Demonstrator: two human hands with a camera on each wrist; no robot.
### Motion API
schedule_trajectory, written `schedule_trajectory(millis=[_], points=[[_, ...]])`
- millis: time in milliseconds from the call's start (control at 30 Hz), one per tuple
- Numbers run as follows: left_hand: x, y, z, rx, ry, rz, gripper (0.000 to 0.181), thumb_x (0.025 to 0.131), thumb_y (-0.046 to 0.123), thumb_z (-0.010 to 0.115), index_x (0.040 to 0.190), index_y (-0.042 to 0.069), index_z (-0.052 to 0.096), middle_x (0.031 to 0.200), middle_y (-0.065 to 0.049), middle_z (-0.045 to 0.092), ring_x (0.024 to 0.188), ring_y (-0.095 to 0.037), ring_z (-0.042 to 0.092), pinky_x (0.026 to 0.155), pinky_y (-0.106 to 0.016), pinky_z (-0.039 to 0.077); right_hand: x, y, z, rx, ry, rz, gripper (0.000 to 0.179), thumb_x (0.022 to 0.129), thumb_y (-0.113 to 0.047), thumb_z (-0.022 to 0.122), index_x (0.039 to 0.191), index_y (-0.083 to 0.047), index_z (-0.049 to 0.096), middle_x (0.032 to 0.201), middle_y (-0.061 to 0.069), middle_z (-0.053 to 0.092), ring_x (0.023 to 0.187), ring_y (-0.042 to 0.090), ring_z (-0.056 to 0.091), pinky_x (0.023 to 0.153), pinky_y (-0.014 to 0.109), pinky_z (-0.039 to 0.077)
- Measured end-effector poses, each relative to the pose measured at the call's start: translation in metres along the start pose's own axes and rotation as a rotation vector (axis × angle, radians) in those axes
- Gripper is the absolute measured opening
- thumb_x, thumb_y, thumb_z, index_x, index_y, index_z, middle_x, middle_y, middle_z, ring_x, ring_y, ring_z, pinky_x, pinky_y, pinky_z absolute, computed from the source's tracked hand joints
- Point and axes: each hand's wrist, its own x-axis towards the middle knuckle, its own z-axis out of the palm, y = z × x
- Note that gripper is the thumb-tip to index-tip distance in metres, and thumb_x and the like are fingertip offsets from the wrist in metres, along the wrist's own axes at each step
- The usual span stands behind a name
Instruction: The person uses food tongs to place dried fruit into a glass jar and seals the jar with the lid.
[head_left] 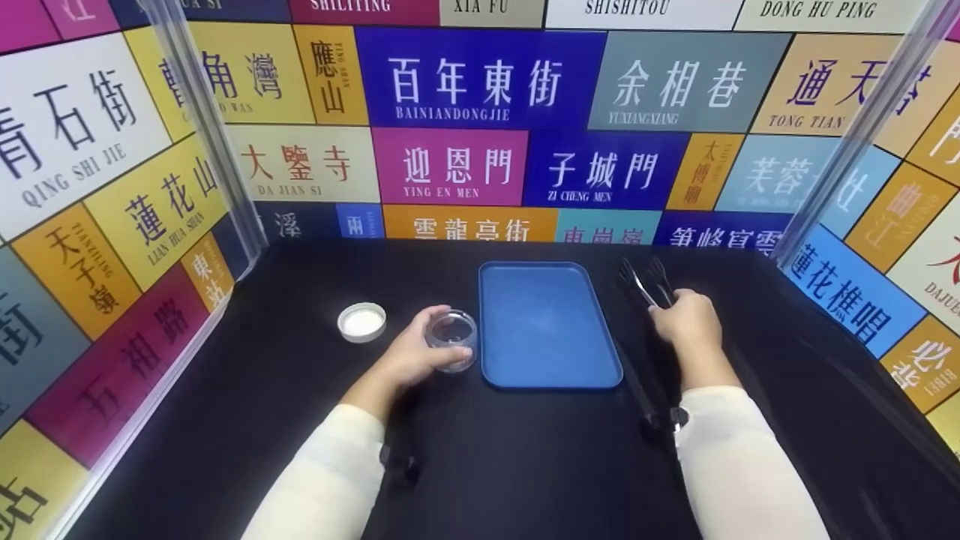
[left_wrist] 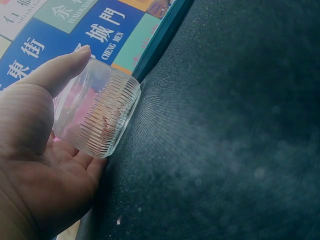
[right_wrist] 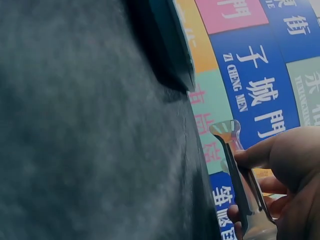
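In the head view my left hand (head_left: 416, 349) has its thumb and fingers around a small clear jar (head_left: 452, 337) just left of the blue tray (head_left: 551, 322). The left wrist view shows the jar's ribbed side (left_wrist: 107, 115); its mouth has no lid on it. A round white lid (head_left: 362, 322) lies on the black cloth, left of that hand. To the right of the tray, my right hand (head_left: 688, 322) holds metal tongs (head_left: 641, 289), their two ends apart and pointing away from me. Thumb and fingers pinch the tongs (right_wrist: 242, 187) in the right wrist view.
A black cloth (head_left: 480, 457) covers the table. Panels printed with place names (head_left: 480, 82) stand behind it and on both sides. Clear upright edges (head_left: 217, 135) mark the corners at the back.
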Motion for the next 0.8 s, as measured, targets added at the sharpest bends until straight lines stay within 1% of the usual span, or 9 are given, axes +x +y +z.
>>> schedule_trajectory(millis=[100,267,367,600,667,800], points=[[0.0,0.0,0.0,0.007,0.003,-0.006,0.092,0.079,0.023,0.096,0.156,0.014,0.048,0.152,-0.011,0.062,0.138,-0.032,0.06,0.125,-0.048,0.041,0.002,0.006,-0.002,0.003,0.0,0.014,0.068,0.102,-0.033,0.065,0.152,0.009,0.049,0.152,0.037,0.053,0.139,0.053,0.054,0.121,0.064,0.04],[-0.001,0.001,0.001,0.001,-0.001,-0.001,0.091,0.079,0.022,0.096,0.156,0.014,0.048,0.153,-0.01,0.062,0.138,-0.031,0.061,0.125,-0.048,0.042,0.006,0.016,-0.004,0.038,-0.009,0.028,0.071,0.1,-0.034,0.069,0.154,0.007,0.048,0.155,0.035,0.052,0.141,0.053,0.052,0.123,0.064,0.038],[-0.001,0.001,0.0,0.0,0.0,0.003,0.091,0.079,0.022,0.096,0.156,0.013,0.048,0.152,-0.011,0.062,0.138,-0.031,0.061,0.125,-0.048,0.042,0.008,0.023,-0.004,0.057,-0.012,0.023,0.073,0.099,-0.034,0.07,0.155,0.006,0.048,0.155,0.034,0.052,0.142,0.053,0.051,0.124,0.064,0.037],[-0.001,0.0,0.0,-0.008,-0.004,0.004,0.09,0.08,0.022,0.095,0.156,0.013,0.048,0.154,-0.011,0.061,0.139,-0.031,0.06,0.125,-0.048,0.042,0.011,0.04,-0.003,0.096,-0.004,0.004,0.074,0.095,-0.034,0.076,0.152,0.006,0.052,0.148,0.033,0.06,0.139,0.052,0.056,0.122,0.063,0.039],[-0.002,0.001,0.0,-0.005,-0.006,0.002,0.09,0.08,0.023,0.095,0.156,0.013,0.048,0.155,-0.011,0.061,0.14,-0.031,0.06,0.125,-0.048,0.041,0.012,0.043,-0.004,0.109,-0.015,0.007,0.074,0.094,-0.034,0.078,0.151,0.006,0.054,0.148,0.032,0.06,0.138,0.051,0.057,0.122,0.062,0.039],[-0.002,0.001,0.0,0.004,-0.002,-0.002,0.091,0.079,0.024,0.095,0.156,0.014,0.048,0.153,-0.011,0.062,0.138,-0.032,0.061,0.125,-0.049,0.042,0.013,0.047,-0.005,0.134,-0.066,0.016,0.077,0.092,-0.037,0.081,0.151,0.004,0.054,0.149,0.032,0.06,0.139,0.05,0.056,0.123,0.062,0.039]])
